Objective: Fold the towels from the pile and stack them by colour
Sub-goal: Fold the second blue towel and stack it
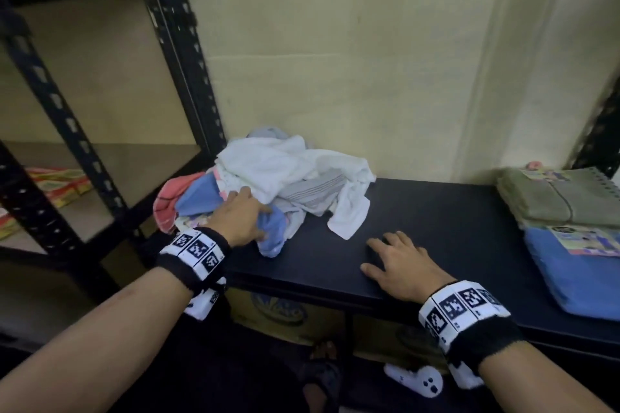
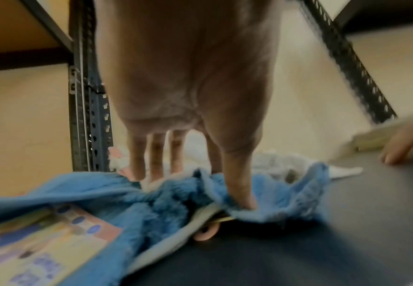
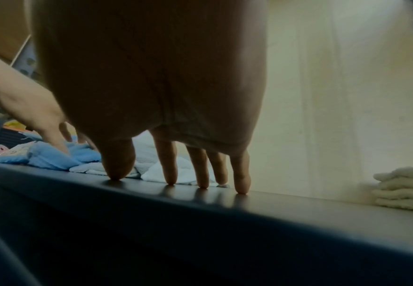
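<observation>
A blue towel (image 1: 273, 235) is gripped at the near edge of the towel pile (image 1: 278, 178) on a dark shelf (image 1: 436, 228).

At far left, a black slotted rack upright (image 1: 183, 54) is seen against the cream wall (image 1: 335, 43), just beside the pile. The left hand (image 1: 240, 214) is pressed into the pile, fingers and thumb curled round a fold of the blue towel; white, pink and striped towels are heaped behind it. The right hand (image 1: 401, 265) is laid on the bare shelf, fingers straight and spread, holding nothing. At far right, folded olive towels (image 1: 553, 201) are stacked, with a folded blue stack (image 1: 577, 282) nearer the front edge.
</observation>
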